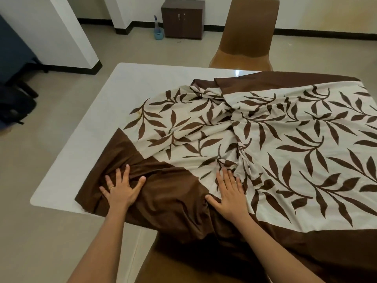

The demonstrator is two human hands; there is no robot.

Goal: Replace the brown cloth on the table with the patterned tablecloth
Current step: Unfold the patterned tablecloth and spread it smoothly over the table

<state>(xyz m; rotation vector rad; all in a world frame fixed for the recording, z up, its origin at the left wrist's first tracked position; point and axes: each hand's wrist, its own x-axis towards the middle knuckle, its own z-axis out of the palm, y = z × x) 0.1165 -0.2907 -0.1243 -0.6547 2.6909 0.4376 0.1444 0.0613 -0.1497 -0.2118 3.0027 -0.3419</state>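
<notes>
A dark office chair (15, 103) stands on the floor at far left. The white counter (95, 111) lies bare on its left part. Near its front edge the left hand (122, 190) presses flat on the brown border of the patterned tablecloth (275, 144), fingers spread wide, 1 ring showing. Against the back wall stand a blue container (158, 32) and, just beside it, a dark cabinet (183, 19). The right hand (230, 193) lies flat with straight fingers close together, where the brown border meets the cream leaf print. The tablecloth covers the counter's right part, bunched in folds at the middle, its near edge hanging over the front. A brown chair (248, 37) stands at the far side.
</notes>
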